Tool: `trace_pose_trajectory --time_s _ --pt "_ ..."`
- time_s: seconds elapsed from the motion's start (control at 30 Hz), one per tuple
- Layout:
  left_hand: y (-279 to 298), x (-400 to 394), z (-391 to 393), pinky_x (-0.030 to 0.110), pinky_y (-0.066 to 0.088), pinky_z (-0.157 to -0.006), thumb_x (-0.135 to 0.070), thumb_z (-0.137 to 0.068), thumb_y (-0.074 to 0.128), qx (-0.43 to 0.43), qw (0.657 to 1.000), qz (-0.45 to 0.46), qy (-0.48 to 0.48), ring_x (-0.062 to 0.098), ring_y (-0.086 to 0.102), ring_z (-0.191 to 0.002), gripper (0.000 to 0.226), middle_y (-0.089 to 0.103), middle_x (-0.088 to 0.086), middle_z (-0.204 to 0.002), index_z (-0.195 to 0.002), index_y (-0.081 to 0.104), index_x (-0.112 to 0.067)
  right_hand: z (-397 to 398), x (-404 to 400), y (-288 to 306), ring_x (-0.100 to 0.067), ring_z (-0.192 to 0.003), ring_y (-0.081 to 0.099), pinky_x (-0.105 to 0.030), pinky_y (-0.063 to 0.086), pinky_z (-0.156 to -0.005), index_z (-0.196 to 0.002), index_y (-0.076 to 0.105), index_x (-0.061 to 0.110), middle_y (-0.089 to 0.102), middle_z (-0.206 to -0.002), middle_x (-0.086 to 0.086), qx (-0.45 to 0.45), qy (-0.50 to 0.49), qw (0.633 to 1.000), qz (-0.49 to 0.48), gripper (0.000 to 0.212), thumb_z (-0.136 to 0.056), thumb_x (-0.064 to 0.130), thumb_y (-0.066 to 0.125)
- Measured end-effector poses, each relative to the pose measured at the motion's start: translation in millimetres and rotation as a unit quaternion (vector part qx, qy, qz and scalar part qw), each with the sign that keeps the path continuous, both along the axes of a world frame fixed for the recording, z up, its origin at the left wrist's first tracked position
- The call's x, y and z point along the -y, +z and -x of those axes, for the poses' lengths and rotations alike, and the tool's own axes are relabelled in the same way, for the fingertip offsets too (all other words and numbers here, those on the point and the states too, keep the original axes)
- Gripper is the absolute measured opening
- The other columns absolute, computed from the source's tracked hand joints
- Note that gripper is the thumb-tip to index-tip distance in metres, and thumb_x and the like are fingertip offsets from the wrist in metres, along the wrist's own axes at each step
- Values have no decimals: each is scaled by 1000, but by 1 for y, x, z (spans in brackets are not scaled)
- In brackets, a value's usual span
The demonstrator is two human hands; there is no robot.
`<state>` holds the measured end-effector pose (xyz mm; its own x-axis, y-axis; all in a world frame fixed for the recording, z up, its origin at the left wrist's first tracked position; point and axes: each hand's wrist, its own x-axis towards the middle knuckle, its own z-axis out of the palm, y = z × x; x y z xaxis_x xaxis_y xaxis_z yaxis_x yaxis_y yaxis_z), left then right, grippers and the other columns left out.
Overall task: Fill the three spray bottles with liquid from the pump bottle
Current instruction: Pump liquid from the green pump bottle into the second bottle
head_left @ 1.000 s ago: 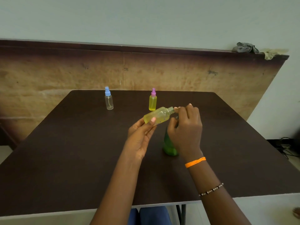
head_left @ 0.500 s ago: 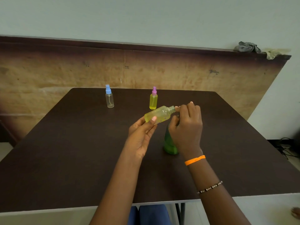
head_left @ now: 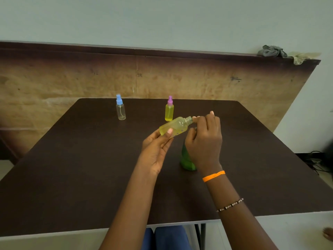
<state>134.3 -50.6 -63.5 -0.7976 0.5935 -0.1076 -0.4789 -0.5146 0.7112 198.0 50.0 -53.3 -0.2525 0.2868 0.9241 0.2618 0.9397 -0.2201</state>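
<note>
My left hand (head_left: 156,148) grips a small uncapped spray bottle (head_left: 175,127) holding yellowish liquid, tilted with its threaded neck pointing right. My right hand (head_left: 205,141) curls over the top of the green pump bottle (head_left: 186,159), which stands on the table. Its fingertips sit at the small bottle's neck, and the pump head is hidden under the hand. At the far side stand a clear spray bottle with a blue cap (head_left: 120,110) and a spray bottle full of yellow liquid with a purple cap (head_left: 169,110).
The dark brown table (head_left: 72,168) has its front edge near my body. A worn wooden board (head_left: 54,83) leans on the wall behind it, with crumpled cloths (head_left: 272,53) on its top right. Cables (head_left: 315,159) lie on the floor at right.
Both hands and all bottles keep their places; only the view shifts slightly.
</note>
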Motion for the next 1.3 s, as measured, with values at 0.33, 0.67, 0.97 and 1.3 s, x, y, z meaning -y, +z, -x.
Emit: trace_pose_trajectory --time_s 0.33,0.67,0.97,1.3 --pt "5 1 -2 24 51 -89 -2 -85 60 5 1000 -5 -7 18 64 -103 28 67 12 -110 -113 59 -1 -4 -2 14 -30 -69 54 -35 43 -97 -72 63 -2 56 -70 -14 9 18 1000 5 26 -78 4 39" --pt "3 0 -1 28 47 -96 -1 -83 60 13 1000 9 -8 19 63 -103 27 67 11 -106 -110 60 -1 -7 -5 2 -32 -66 58 -34 50 -80 -75 65 -3 58 -70 -15 29 -13 999 -31 25 -79 0 41" --pt "5 2 -3 21 52 -85 -2 -84 61 20 1000 6 -2 13 66 -92 31 68 8 -102 -115 59 -1 -11 7 14 -31 -74 58 -36 53 -72 -77 64 -2 58 -75 -14 76 -18 997 -6 27 -78 6 38" --pt "6 3 -6 24 50 -88 0 -85 59 20 1000 6 -4 16 64 -96 21 68 9 -102 -105 62 -3 -11 -4 27 -28 -67 55 -29 41 -54 -68 61 1 56 -69 -12 106 10 994 -11 28 -77 10 35"
